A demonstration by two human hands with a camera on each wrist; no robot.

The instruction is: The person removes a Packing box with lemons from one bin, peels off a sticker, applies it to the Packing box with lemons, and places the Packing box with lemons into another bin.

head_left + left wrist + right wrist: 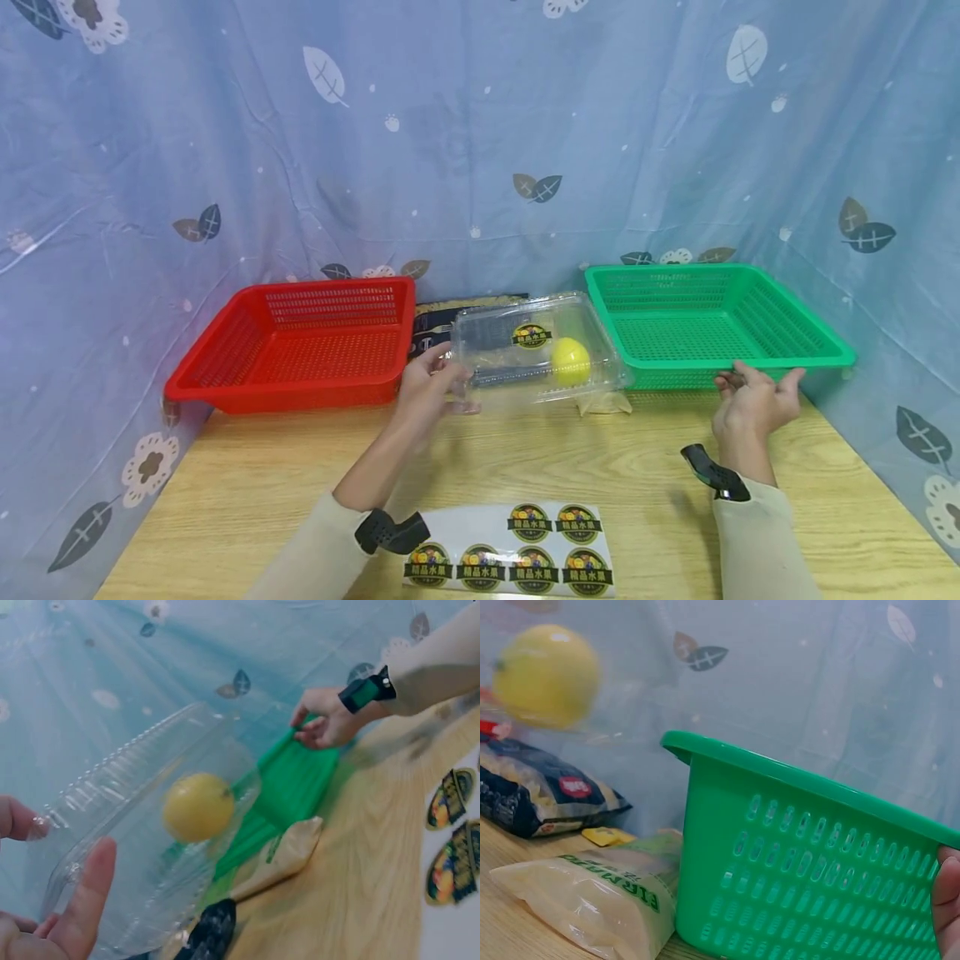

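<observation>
My left hand (429, 385) pinches the left end of a clear plastic clamshell box (495, 350), which hangs above the table, tilted. Inside it lies a round yellow fruit (571, 362), and a round black fruit label (532, 336) is on the lid. In the left wrist view the thumb and fingers hold the end of the box. My right hand (756, 404) grips the front rim of a green plastic basket (806, 360) on the right. No contents show in that basket. The right wrist view shows only part of the hand at its edge.
A red basket (285, 398) stands at the left. Behind the box lies a dark food bag (551, 787); a cream-coloured bag (592, 900) sits beside the green basket. A sheet of round labels (457, 525) lies at the table's front. A blue curtain (465, 150) surrounds the table.
</observation>
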